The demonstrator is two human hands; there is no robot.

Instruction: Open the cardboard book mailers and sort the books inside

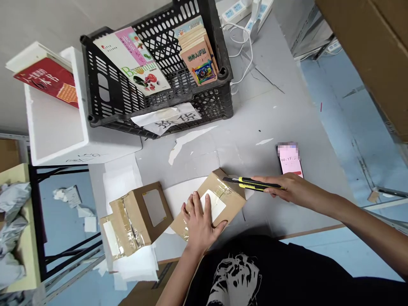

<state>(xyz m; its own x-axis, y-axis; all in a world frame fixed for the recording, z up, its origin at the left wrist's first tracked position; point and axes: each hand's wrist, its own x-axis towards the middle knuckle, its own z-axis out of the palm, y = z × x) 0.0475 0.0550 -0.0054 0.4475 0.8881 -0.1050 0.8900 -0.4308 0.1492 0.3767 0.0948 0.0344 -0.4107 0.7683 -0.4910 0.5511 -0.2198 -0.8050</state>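
Observation:
My left hand lies flat on a taped cardboard box, fingers spread beside a white label. My right hand grips a yellow-and-black utility knife, whose tip reaches over the box's upper corner near clear packing tape. To the left, a second cardboard box, also wrapped in brown tape, lies on white paper sheets. The box under my hand stands a little apart from it.
A black plastic crate holds several books, with a paper sign on its front. A white foam box with a red book stands to its left. A phone showing a timer lies beyond my right hand. Power strips and cables sit behind the crate.

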